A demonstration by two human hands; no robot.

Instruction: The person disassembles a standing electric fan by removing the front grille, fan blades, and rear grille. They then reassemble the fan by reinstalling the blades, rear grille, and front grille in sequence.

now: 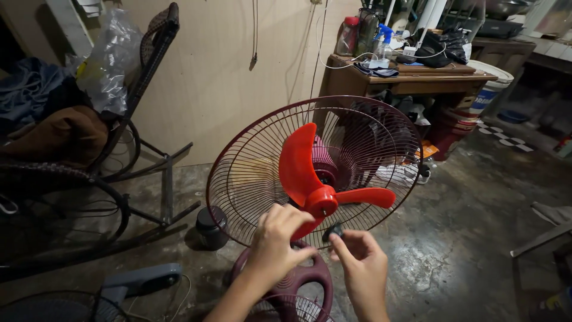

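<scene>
Plain tan wall (220, 71) behind; stained concrete floor (465, 197) below. Left of wall: dark rocking chair (143, 95) w/ clothes (53, 119) & plastic bag (110, 59). Right of wall: cluttered wooden desk (411, 80), bottles (357, 33) on top. Dim indoor light.
</scene>
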